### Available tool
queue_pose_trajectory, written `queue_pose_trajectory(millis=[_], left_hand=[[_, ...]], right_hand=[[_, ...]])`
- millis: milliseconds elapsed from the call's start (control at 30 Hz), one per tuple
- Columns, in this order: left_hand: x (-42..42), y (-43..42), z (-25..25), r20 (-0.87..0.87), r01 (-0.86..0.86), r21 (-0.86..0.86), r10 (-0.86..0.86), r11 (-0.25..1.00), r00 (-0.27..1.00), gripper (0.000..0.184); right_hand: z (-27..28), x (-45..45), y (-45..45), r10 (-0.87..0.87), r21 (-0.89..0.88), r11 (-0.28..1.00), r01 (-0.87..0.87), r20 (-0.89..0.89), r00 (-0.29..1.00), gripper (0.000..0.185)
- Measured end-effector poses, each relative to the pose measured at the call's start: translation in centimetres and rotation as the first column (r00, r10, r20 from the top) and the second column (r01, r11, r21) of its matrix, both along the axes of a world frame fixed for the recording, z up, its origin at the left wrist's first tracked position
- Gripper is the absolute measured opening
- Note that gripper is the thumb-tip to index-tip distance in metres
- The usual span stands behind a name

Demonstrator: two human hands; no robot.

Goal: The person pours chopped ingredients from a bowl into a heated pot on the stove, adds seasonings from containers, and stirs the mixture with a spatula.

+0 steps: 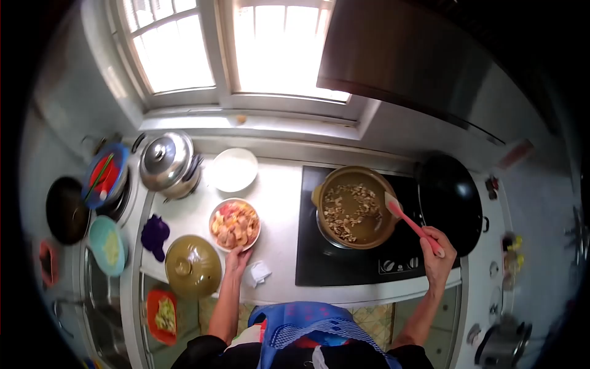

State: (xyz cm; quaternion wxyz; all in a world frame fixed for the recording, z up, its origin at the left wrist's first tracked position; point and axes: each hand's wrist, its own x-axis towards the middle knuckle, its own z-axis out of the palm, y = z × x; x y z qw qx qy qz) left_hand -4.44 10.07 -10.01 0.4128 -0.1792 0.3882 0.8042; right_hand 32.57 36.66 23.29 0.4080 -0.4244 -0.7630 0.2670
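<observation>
My left hand [238, 263] grips the lower edge of a white bowl [216, 244], which rests on or just above the white counter. Chunks of reddish-orange food, perhaps cut meat, fill the bowl [235, 225]. In my right hand [439, 251] is a red spatula [415, 228], held by its handle. Its pale head reaches over the right rim of a brown pot [383, 236] on the black cooktop. Small brown chopped pieces [340, 216] lie scattered over the pot's bottom. A crumpled white cloth or tissue [260, 272] lies beside my left wrist.
Left of the bowl are a brown lid [193, 265], a dark purple cloth [155, 237] and a steel pot [166, 161]. Behind it stands a white dish [235, 169]. A black wok [452, 206] sits right of the brown pot. An orange basket [152, 310] holds greens.
</observation>
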Motion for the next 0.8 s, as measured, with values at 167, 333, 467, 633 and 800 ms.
queue_pose_trajectory(millis=[167,333,467,633,800], left_hand=[[-0.2,0.1,-0.1,-0.013,-0.024,-0.018,0.024,1.000,1.000,0.051],[-2.1,-1.0,3.7,-0.039,0.017,-0.127,-0.022,0.992,0.999,0.036],[-3.4,-0.9,3.9,0.070,0.014,-0.101,-0.007,0.995,0.998,0.039],[-2.7,-0.9,3.6,0.102,0.044,-0.024,-0.042,0.999,0.994,0.045],[-2.0,-0.8,3.5,0.156,-0.008,0.074,-0.004,0.997,0.988,0.048]], right_hand=[[-1.0,-1.4,-3.5,0.091,-0.126,0.988,-0.085,0.044,0.995,0.017],[-5.2,-7.4,-2.9,0.116,-0.230,0.968,-0.101,0.051,0.992,0.014],[-8.7,-8.9,2.4,-0.134,-0.222,0.969,0.112,-0.088,0.987,0.012],[-4.9,-5.0,0.6,-0.202,-0.009,0.978,0.207,0.183,0.962,0.009],[-4.9,-5.8,-2.2,0.081,-0.136,0.988,-0.068,0.099,0.992,0.011]])
